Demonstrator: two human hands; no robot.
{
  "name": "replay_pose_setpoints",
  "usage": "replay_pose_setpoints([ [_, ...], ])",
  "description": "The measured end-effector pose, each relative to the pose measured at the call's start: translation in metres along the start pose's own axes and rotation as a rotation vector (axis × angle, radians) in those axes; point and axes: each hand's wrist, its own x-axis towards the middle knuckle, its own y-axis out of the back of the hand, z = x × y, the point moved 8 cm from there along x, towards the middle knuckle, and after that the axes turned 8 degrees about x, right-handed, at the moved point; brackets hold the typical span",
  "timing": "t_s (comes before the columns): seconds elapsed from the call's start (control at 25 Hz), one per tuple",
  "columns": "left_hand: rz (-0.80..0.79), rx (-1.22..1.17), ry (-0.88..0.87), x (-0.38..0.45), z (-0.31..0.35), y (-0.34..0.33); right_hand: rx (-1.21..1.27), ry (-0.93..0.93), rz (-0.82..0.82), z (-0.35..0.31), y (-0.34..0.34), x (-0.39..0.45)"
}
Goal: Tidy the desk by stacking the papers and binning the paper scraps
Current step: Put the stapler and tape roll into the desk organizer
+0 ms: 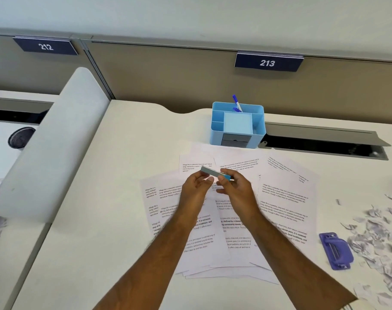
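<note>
Several printed papers lie spread and overlapping on the white desk. A heap of torn paper scraps covers the desk's right edge. Above the middle of the sheets, both hands hold a small flat grey-and-blue item, perhaps a box of staples. My left hand pinches its left end. My right hand grips its blue right end. No bin can be seen for certain.
A light blue desk organiser with a blue pen stands behind the papers. A purple hole punch lies right of the sheets beside the scraps. A white divider borders the desk on the left, with a dark round object beyond it.
</note>
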Motion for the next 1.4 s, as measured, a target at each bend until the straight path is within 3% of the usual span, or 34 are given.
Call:
replay_pose_setpoints([
  [0.08, 0.085, 0.386, -0.054, 0.012, -0.002, 0.011, -0.143, 0.044, 0.056, -0.013, 0.011, 0.016],
  [0.2, 0.152, 0.905, -0.279, 0.025, -0.005, 0.023, -0.373, 0.127, 0.098, -0.041, 0.022, 0.045],
  [0.4, 0.112, 1.160, -0.330, 0.051, -0.033, 0.037, -0.435, 0.273, 0.063, -0.096, 0.013, 0.088],
  [0.6, 0.054, 1.229, -0.248, 0.065, -0.056, 0.043, -0.493, 0.379, 0.057, -0.129, -0.005, 0.132],
  [1.2, 0.090, 1.273, -0.276, 0.067, -0.064, 0.043, -1.007, 0.263, -0.039, -0.087, -0.029, 0.191],
  [1.4, 0.087, 1.264, -0.277, 0.068, -0.063, 0.043, -0.954, 0.277, -0.011, -0.081, -0.019, 0.177],
])
